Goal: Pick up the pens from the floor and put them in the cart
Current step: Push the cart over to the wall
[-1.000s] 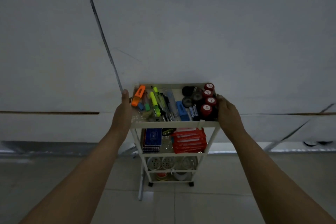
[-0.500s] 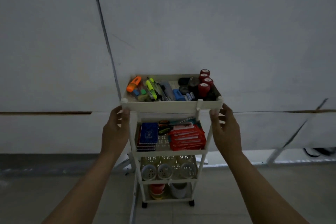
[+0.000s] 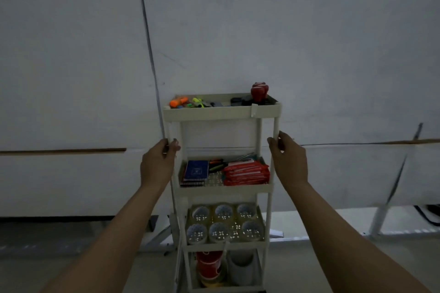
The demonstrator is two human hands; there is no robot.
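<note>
The left hand (image 3: 158,165) curls round the cart's (image 3: 221,113) near-left post and the right hand (image 3: 288,162) round the near-right post, both just under the top tray. The pens and highlighters (image 3: 190,102) lie loose in the left half of that tray, beside red-capped bottles (image 3: 259,91) at the far right. No pens show on the floor. The cart looks light, tall and tippy, so low, even grips on both posts suit it

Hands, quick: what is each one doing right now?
Left hand: grips the cart's left post.
Right hand: grips the cart's right post.
</note>
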